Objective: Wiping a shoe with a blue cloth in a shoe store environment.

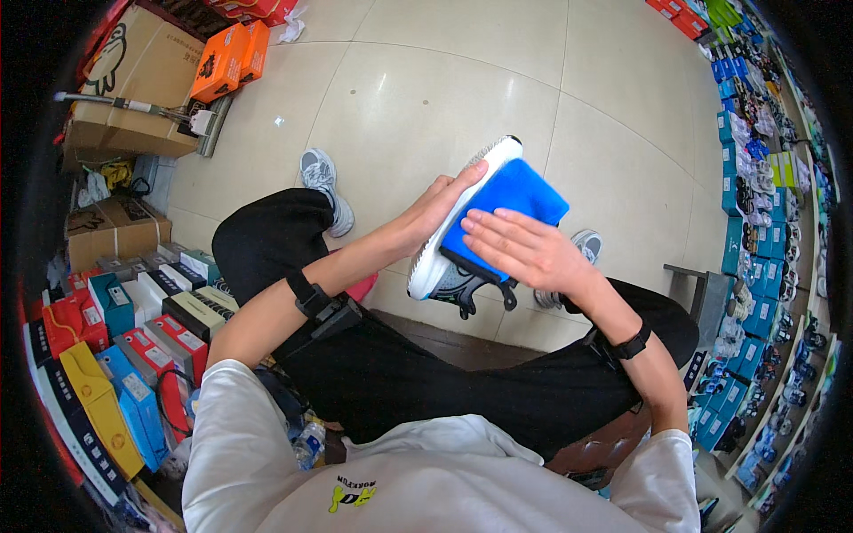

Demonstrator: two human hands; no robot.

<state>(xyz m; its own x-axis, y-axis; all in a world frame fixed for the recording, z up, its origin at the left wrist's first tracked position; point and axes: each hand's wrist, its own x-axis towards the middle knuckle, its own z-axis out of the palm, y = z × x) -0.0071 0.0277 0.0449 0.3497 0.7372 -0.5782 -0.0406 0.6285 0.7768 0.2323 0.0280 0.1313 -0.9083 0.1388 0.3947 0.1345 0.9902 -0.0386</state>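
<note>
Shoe: white-soled grey sneaker (453,240), tilted, sole up.
Cloth: blue folded cloth (508,202) lies on it.
Left hand (437,206): fingers wrapped around the sole.
Right hand (524,249): fingers spread flat on the cloth.

The person wears a white short-sleeved shirt (426,484) with a small yellow-green and black print on the chest, black trousers (426,373), grey-and-white sneakers (322,178), and a black strap with a small black unit on each wrist (313,300).
</note>
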